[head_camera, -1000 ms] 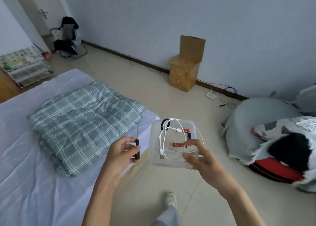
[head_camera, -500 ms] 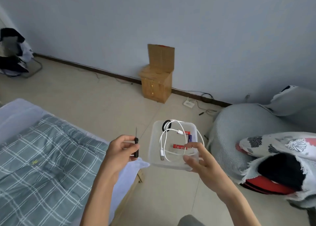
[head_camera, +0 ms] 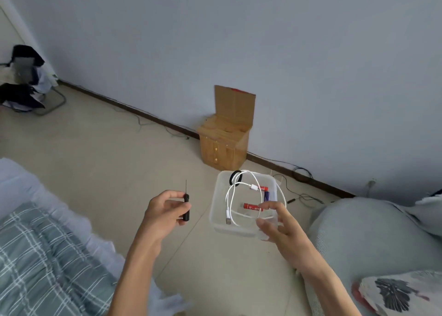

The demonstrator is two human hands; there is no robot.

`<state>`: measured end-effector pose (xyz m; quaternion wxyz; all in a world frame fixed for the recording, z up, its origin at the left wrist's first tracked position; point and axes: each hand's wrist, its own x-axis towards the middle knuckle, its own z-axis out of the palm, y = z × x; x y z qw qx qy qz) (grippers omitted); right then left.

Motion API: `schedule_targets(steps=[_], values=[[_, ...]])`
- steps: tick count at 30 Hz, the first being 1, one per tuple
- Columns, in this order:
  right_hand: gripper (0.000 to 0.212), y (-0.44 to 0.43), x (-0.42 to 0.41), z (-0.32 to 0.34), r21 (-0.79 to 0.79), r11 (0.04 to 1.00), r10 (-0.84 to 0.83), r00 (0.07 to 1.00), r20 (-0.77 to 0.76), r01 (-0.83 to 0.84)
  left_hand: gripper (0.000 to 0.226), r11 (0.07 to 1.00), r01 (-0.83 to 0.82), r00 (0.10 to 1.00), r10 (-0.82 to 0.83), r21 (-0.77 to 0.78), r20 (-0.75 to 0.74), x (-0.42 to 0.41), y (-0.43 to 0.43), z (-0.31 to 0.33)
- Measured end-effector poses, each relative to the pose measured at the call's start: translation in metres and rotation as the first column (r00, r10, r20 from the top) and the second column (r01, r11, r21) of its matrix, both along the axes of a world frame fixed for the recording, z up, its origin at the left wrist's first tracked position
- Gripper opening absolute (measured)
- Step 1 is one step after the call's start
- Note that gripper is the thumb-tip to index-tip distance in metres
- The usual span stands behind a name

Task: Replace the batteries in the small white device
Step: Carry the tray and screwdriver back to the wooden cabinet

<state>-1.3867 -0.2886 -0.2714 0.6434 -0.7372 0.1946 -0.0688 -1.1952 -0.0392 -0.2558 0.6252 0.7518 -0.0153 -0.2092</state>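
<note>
Black-handled, with a thin metal shaft pointing up, the small screwdriver [head_camera: 186,204] sits pinched in our left hand [head_camera: 165,211]. Our right hand [head_camera: 278,223] grips the near right corner of a clear plastic tub [head_camera: 220,220], held above the pale floor. Inside lie a coiled white USB cable [head_camera: 230,197], two red batteries [head_camera: 251,206], a blue battery [head_camera: 266,196] and a black ring [head_camera: 235,178]. We cannot spot the white device.

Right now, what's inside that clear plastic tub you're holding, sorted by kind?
Held in the right hand, the clear tub shows:
Red batteries: 2 (second one)
Blue battery: 1
White USB cable: 1
Black ring-shaped item: 1
Total: 5
</note>
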Motion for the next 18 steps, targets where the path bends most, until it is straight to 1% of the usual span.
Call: schedule_targets(steps=[2, 4, 11, 14, 18], values=[[0.031, -0.024, 0.033, 0.003, -0.010, 1.000, 0.023, 1.000, -0.007, -0.023, 0.019, 1.000, -0.013, 1.000, 0.013, 0.014, -0.003, 0.027, -0.020, 0.004], [0.025, -0.043, 0.063, 0.002, -0.018, 0.999, 0.033, 0.999, -0.003, -0.033, 0.019, 1.000, -0.011, 1.000, 0.011, 0.009, -0.011, 0.056, -0.038, 0.005], [0.023, -0.096, 0.190, -0.020, 0.017, 1.000, 0.013, 1.000, -0.010, -0.012, 0.019, 0.998, -0.021, 1.000, 0.022, 0.051, -0.013, 0.184, -0.096, -0.008], [0.022, -0.116, 0.256, -0.026, 0.026, 0.999, -0.024, 1.000, 0.003, 0.024, 0.019, 0.998, 0.009, 1.000, -0.009, 0.056, 0.001, 0.255, -0.121, -0.015], [0.023, -0.139, 0.338, -0.035, 0.008, 0.996, -0.090, 0.995, -0.045, 0.091, 0.019, 0.995, 0.055, 0.998, -0.056, 0.079, 0.013, 0.351, -0.152, -0.016]])
